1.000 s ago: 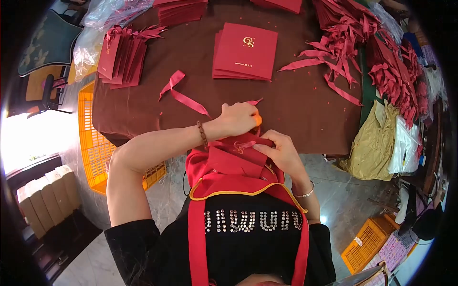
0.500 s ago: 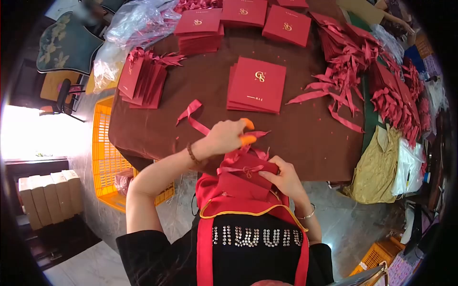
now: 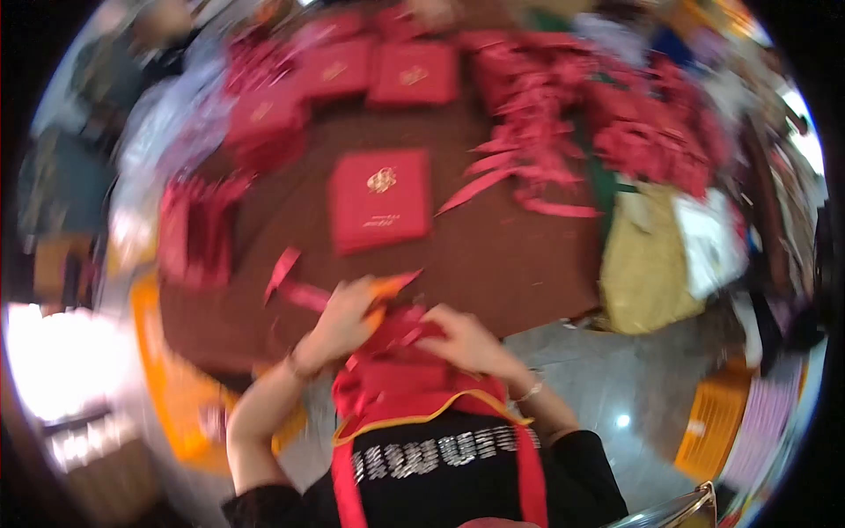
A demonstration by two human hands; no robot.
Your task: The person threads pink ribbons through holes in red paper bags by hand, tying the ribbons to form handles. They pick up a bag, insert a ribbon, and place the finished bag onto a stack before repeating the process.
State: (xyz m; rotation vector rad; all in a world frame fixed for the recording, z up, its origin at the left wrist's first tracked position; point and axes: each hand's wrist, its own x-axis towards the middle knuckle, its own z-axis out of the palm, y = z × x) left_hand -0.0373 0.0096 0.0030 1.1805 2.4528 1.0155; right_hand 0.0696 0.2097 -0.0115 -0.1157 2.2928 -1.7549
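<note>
At the table's near edge, over my lap, is a flat red gift bag (image 3: 400, 330) with pink-red ribbon, blurred by motion. My left hand (image 3: 345, 315), with orange finger covers on thumb and forefinger, is closed on the ribbon (image 3: 304, 295) at the bag's upper end. One ribbon tail lies on the table to the left; a pointed end sticks out to the right of the fingers. My right hand (image 3: 471, 341) grips the bag's right side between thumb and fingers. Ahead on the table lies a stack of red bags (image 3: 383, 220) with a gold monogram.
More red stacks (image 3: 414, 75) line the back of the brown-covered table (image 3: 493, 255). Ribboned bundles (image 3: 537, 132) are heaped at the right, another bundle (image 3: 198, 233) at the left. A yellow crate (image 3: 167, 378) stands below left. A tan sack (image 3: 651, 260) hangs at the right.
My view has turned, so the table contents appear shifted left and down. Both hands stay close together at the bag, the left at the ribbon and the right on the bag's side.
</note>
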